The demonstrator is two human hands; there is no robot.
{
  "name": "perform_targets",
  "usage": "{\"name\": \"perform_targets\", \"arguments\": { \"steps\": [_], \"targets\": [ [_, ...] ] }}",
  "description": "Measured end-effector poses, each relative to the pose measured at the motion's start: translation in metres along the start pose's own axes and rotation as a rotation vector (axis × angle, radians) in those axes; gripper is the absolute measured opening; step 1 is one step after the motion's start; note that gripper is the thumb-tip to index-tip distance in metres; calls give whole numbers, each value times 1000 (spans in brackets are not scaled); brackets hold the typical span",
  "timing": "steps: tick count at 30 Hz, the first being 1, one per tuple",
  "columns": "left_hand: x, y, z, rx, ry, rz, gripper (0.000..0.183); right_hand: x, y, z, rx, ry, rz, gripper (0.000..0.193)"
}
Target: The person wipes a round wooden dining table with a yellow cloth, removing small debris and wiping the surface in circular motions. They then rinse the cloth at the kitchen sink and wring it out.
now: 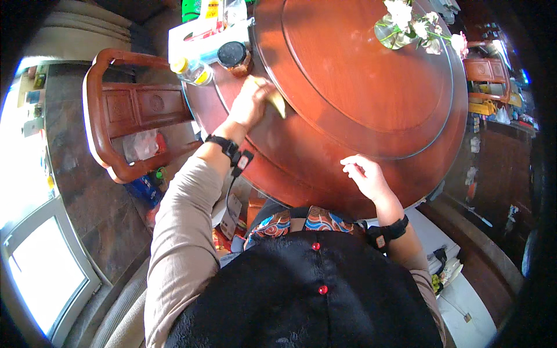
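Observation:
My left hand (252, 103) reaches over the left part of the round reddish-brown wooden table (342, 174). Its fingers are closed on a pale yellow-green, tapered thing (277, 104) that sticks out to the right, against the tabletop. Most of it is covered by the hand, so its kind is unclear. Just beyond the hand stands a jar with a black lid (233, 57) and dark reddish contents. My right hand (369, 180) hovers by the table's near edge, fingers loosely bent and apart, with nothing seen in them.
A clear container with a yellow lid (194, 71) stands at the table's left edge, near packages (203, 40). A raised round turntable (365, 75) carries a glass vase of pale flowers (397, 32) at the far right. A wooden chair (136, 110) stands left.

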State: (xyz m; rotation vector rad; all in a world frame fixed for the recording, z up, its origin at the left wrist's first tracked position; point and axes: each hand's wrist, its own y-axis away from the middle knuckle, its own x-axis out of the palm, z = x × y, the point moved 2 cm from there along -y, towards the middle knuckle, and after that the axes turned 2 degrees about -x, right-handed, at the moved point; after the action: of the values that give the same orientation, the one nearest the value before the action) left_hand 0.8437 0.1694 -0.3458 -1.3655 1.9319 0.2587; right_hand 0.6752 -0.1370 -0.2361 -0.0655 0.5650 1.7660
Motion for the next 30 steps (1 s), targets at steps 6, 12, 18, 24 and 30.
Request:
{"name": "perform_targets", "arguments": {
  "steps": [6, 12, 18, 24, 30],
  "targets": [
    [-9, 4, -12, 212, 8, 82, 39, -2, 2, 7, 3, 42, 27, 12],
    [-8, -26, 11, -109, -110, -206, 44, -9, 14, -4, 53, 27, -8, 13],
    [12, -7, -12, 65, -106, -60, 33, -10, 14, -7, 105, -13, -10, 13],
    [21, 3, -10, 181, -106, 375, 27, -12, 11, -3, 31, -5, -30, 14],
    [13, -16, -9, -119, 67, -79, 17, -16, 15, -7, 102, -18, -52, 13]
  ]
}}
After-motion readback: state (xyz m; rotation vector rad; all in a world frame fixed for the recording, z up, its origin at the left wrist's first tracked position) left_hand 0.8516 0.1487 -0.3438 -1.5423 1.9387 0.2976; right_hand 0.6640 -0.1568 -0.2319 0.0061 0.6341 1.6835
